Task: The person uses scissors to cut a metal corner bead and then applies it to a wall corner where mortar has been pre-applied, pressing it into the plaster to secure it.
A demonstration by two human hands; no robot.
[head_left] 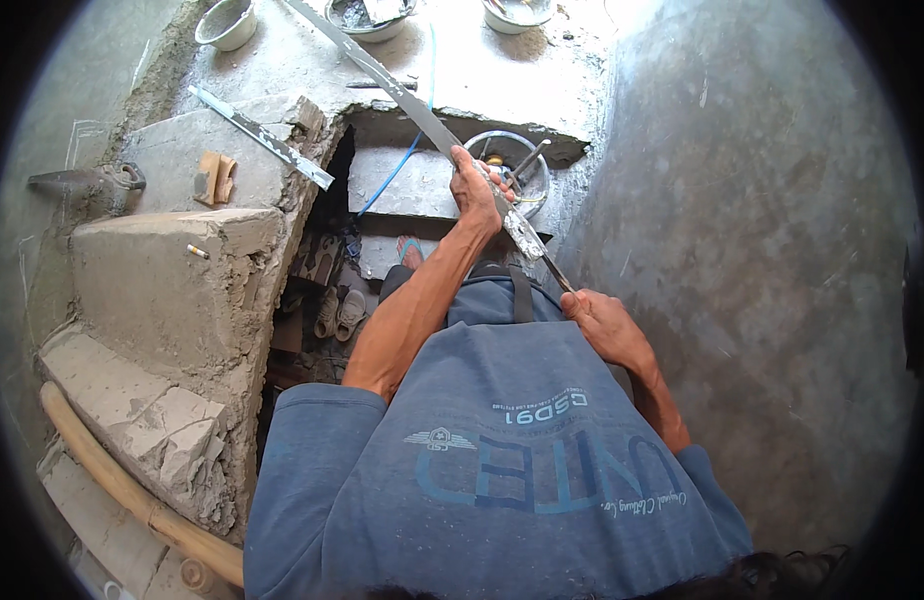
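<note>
My left hand [477,190] is wrapped round a long flat grey metal straightedge [402,95], which slants from the top of the view down toward my body. White mortar-like residue coats its lower end. My right hand [607,325] is closed at hip height on a narrow tool with a thin dark shank [556,272]; its handle is inside my fist. The shank's far end meets the smeared end of the straightedge, and I cannot tell where the tool's blade begins. Beyond my left hand, a round bucket [545,185] contains a stick-like handle and a yellowish item.
Broken concrete steps [152,260] descend at the left, with a saw [87,178], a wooden block [214,178] and a metal strip [262,138] on them. Bowls [226,28] stand on the ledge ahead. Shoes [350,315] lie in a dark gap. A smooth wall [752,250] rises at right.
</note>
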